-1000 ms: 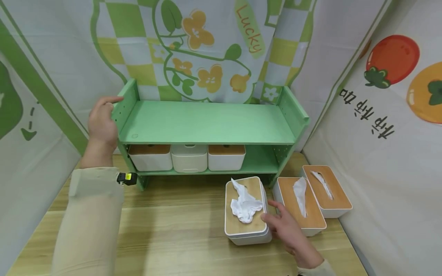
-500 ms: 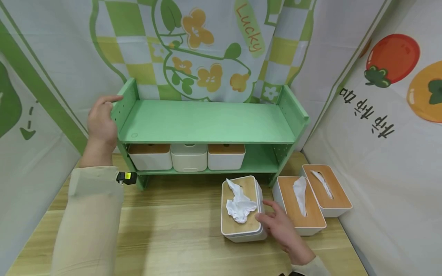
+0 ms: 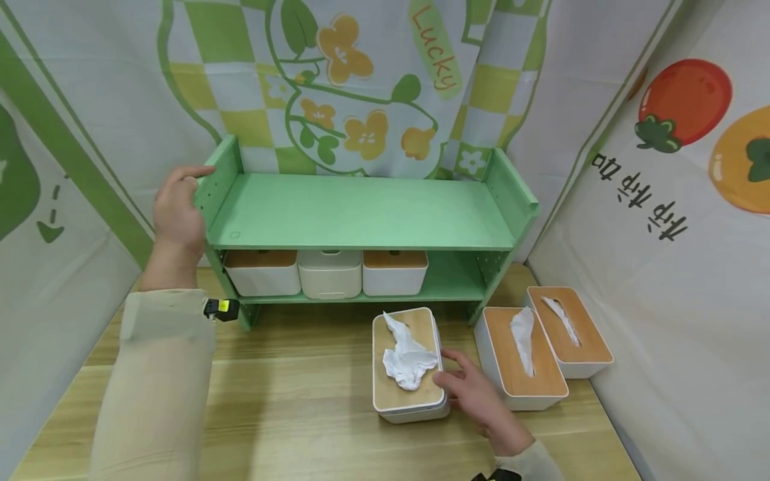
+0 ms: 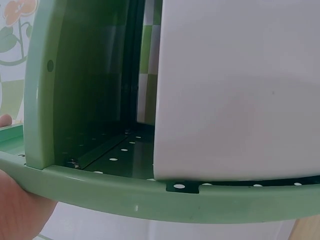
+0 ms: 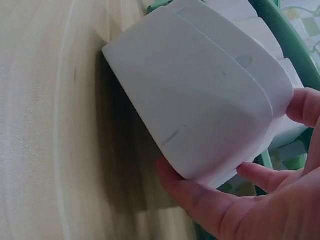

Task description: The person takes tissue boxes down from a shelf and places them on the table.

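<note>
My right hand's fingers [image 3: 460, 364] lie fairly straight against the right side of the tissue box [image 3: 408, 367], thumb low at its near corner, pressing rather than clasping; the box sits on the wooden table [image 3: 289, 414] directly left of those fingertips, just in front of the green shelf [image 3: 361, 214]; my left hand [image 3: 176, 212] is wrapped over the shelf's left end panel, fingers curled on its edge. I judge the risk to lie in the one-sided contact: a push set high could tip the box away from my fingers or skew it, since nothing steadies its far side; the loose tissue [image 3: 408, 357] bunched on the wooden lid could snag or fall off; a lift under the shelf edge could knock the lid. Just right of my fingers stand two more tissue boxes [image 3: 522, 357], close enough to clip with my wrist. Beyond the fingertips, three white bins [image 3: 329, 274] fill the lower shelf; printed cloth hangs all round.
</note>
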Action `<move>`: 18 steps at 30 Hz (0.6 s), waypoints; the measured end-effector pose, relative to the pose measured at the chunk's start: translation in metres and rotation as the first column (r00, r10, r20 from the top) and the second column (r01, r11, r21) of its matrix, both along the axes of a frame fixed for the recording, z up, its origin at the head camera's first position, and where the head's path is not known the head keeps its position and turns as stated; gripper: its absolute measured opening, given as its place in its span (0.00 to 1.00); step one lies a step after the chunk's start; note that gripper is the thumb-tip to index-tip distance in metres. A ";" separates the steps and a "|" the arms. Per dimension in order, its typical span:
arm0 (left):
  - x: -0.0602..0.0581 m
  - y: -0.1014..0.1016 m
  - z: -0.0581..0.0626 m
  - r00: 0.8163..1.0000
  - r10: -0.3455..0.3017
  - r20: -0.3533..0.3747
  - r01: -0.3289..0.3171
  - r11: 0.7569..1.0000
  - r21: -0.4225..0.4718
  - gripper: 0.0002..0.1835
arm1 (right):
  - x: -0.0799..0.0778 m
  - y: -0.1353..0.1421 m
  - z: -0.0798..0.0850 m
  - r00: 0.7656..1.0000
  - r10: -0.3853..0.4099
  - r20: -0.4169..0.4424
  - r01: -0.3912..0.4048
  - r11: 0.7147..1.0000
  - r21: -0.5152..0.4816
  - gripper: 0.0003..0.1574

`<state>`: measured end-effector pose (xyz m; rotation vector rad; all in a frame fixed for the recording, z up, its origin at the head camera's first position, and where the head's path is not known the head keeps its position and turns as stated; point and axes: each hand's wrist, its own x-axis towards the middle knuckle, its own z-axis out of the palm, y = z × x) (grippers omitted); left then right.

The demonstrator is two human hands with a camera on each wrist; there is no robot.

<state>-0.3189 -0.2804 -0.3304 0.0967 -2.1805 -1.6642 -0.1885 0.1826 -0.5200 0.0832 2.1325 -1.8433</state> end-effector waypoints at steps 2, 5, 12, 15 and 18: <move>-0.001 0.000 0.000 1.000 0.003 -0.002 -0.003 1.000 -0.008 0.28 | 0.000 0.001 -0.003 1.000 -0.002 0.007 0.003 1.000 -0.020 0.38; -0.001 0.000 -0.001 1.000 0.011 -0.003 -0.011 0.999 -0.030 0.28 | 0.000 0.004 -0.007 1.000 -0.008 0.016 0.009 0.999 -0.049 0.37; -0.001 0.000 0.000 1.000 0.015 -0.002 -0.015 0.999 -0.050 0.29 | 0.002 0.006 -0.010 0.996 -0.077 -0.049 0.079 0.996 0.044 0.27; 0.000 0.000 0.000 1.000 0.013 -0.004 -0.014 0.999 -0.041 0.29 | 0.002 0.006 -0.009 0.990 -0.097 -0.103 0.110 0.985 0.135 0.24; -0.001 0.001 0.000 1.000 0.013 -0.012 -0.013 0.999 -0.034 0.28 | 0.003 0.005 -0.008 0.984 -0.068 -0.162 0.102 0.972 0.213 0.24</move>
